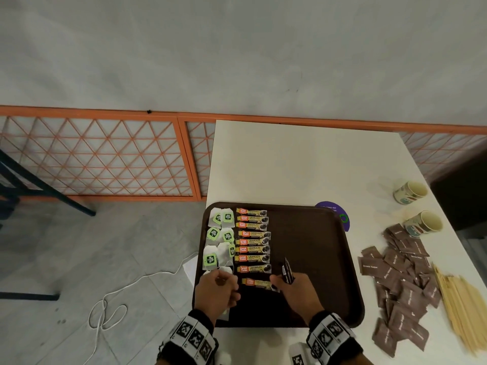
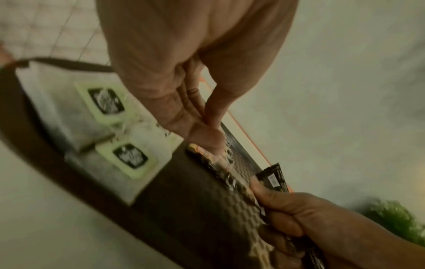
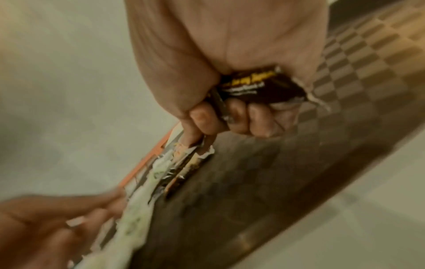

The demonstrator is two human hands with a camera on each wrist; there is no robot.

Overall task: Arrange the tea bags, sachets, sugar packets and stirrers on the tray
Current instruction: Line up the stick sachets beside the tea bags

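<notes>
We read "Great Taste GRANULES" on the sachets [image 1: 253, 242] lining the tray [image 1: 316, 259]. Our right hand [image 1: 295, 293] grips dark sachets [image 1: 287, 271], its fingers [image 3: 253, 118] curled round them. Our left hand [image 1: 217, 291] pinches the nearest sachet [image 1: 257, 283].

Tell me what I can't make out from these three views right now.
- Head view: the left hand covers the nearest tea bags; what its grip holds is unclear.
- Head view: the right hand hides the end of the last coffee sachet.
- Right wrist view: print on the dark sachets is blurred; their count is unreadable.
- Head view: the frame's lower right cuts off the stirrers.
</notes>
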